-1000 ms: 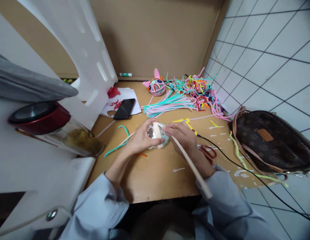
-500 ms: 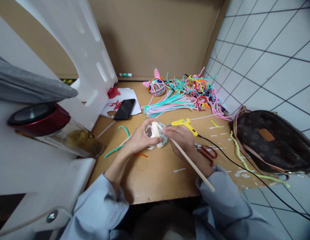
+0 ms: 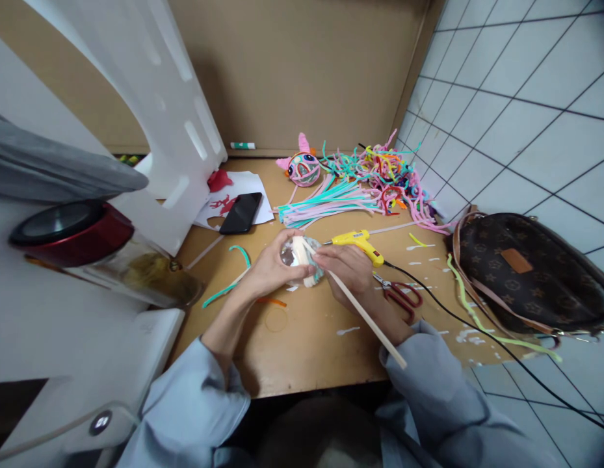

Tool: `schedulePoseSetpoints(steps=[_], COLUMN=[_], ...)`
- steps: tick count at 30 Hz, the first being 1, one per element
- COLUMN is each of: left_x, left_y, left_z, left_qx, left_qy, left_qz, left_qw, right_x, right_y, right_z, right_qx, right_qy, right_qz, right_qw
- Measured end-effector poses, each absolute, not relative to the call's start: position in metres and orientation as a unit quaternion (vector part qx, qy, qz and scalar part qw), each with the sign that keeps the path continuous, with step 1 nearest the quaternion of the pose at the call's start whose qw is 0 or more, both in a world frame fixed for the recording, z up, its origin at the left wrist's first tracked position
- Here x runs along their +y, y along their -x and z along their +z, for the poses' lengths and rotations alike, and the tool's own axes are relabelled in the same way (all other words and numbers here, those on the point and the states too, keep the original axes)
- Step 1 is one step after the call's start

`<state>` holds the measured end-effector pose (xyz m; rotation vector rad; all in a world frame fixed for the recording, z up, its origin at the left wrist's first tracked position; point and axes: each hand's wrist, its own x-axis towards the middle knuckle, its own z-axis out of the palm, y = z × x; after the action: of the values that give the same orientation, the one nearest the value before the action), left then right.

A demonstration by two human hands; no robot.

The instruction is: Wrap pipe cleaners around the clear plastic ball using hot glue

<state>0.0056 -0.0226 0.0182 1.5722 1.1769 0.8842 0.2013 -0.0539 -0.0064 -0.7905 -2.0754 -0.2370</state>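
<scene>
My left hand (image 3: 275, 265) is wrapped round the left side of a clear ball (image 3: 288, 252) partly covered with cream and pale teal strips. A long cream strip (image 3: 367, 317) runs from the ball's top down past my right wrist. My right hand (image 3: 348, 268) pinches this strip at the ball's right side, its fingertips touching the ball. Just behind my right hand lies a yellow glue gun (image 3: 357, 242), its nozzle pointing at the ball. Red-handled scissors (image 3: 403, 296) rest beside my right forearm.
Pink and teal pipe cleaners (image 3: 331, 203) lie at the back, beside a tangled pile (image 3: 380, 169) and a pink-eared ball figure (image 3: 303, 169). A black phone (image 3: 241, 213) rests on paper. A glass bottle (image 3: 150, 273) stands left, a brown bag (image 3: 530, 273) right. The gun's cord (image 3: 458, 316) crosses the right side.
The free end of the cream strip has shifted slightly left and up. Both hands keep nearly the same hold on the ball and strip; the whole view has moved slightly.
</scene>
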Motion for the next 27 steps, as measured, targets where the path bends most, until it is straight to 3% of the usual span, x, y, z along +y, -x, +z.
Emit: schedulePoseSetpoints(steps=[6, 27], left_x=[-0.0233, -0.0207], left_y=[-0.0068, -0.0040], left_z=[0.0219, 0.0176], left_qx=[0.482, 0.475], left_qy=[-0.636, -0.664], left_qz=[0.361, 0.364], left_qw=[0.481, 0.448], right_x=[-0.0491, -0.0539], right_y=[-0.1968, -0.1955], right_z=[-0.0106, -0.0107], right_qx=[-0.809, -0.820], right_qy=[0.277, 0.322], right_qz=[-0.116, -0.106], right_qw=[0.505, 0.461])
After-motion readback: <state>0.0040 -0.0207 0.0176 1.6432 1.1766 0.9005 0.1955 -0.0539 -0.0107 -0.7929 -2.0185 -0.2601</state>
